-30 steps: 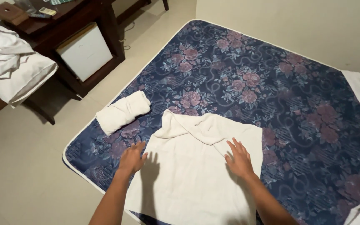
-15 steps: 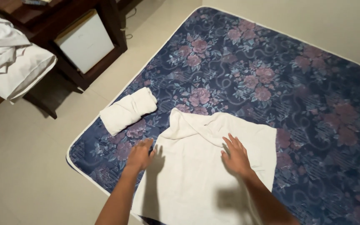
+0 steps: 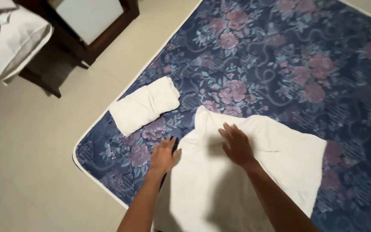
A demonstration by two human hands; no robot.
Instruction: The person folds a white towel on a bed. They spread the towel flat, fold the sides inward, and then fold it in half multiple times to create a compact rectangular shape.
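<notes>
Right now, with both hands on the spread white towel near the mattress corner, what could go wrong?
The spread towel hangs past the mattress edge nearest the camera, so it might slide toward the floor. The left hand sits at the towel's very edge and could drag it crooked. The folded towel lies close to the mattress edge; a tug might nudge it off.

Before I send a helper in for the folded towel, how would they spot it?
On the floral mattress, look near its left edge. The folded towel lies there, a small compact white bundle. Unlike the spread towel beside it, no hand touches it.
</notes>
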